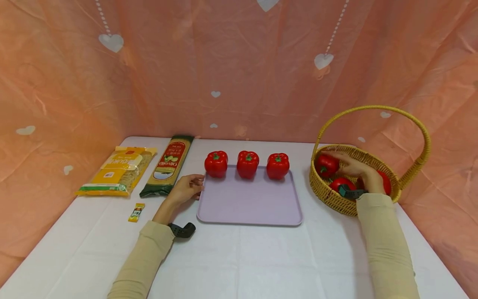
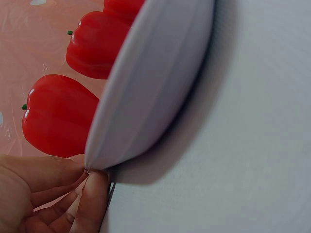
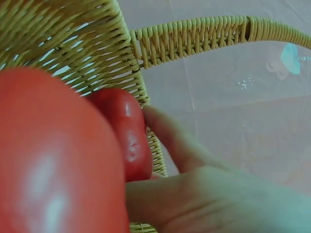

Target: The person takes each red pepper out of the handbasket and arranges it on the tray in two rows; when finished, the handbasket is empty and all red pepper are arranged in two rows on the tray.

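My left hand (image 1: 185,189) pinches the left edge of a pale purple tray (image 1: 249,203) between thumb and fingers, as the left wrist view shows up close. Along the tray's far side stand three red bell peppers: a left one (image 1: 215,165), a middle one (image 1: 247,165) and a right one (image 1: 277,167). Over at the right, my right hand (image 1: 356,168) reaches into a yellow wicker basket (image 1: 330,201) and grips a red bell pepper (image 3: 132,138) by its sides. More red peppers lie under and beside that hand, partly hidden by the wrist.
The basket's tall handle (image 1: 373,107) arches above my right hand. Left of the tray lie a green and red pasta packet (image 1: 169,164), a yellow noodle bag (image 1: 119,170) and a small yellow sachet (image 1: 136,212). A pink curtain (image 1: 239,74) hangs behind the white table.
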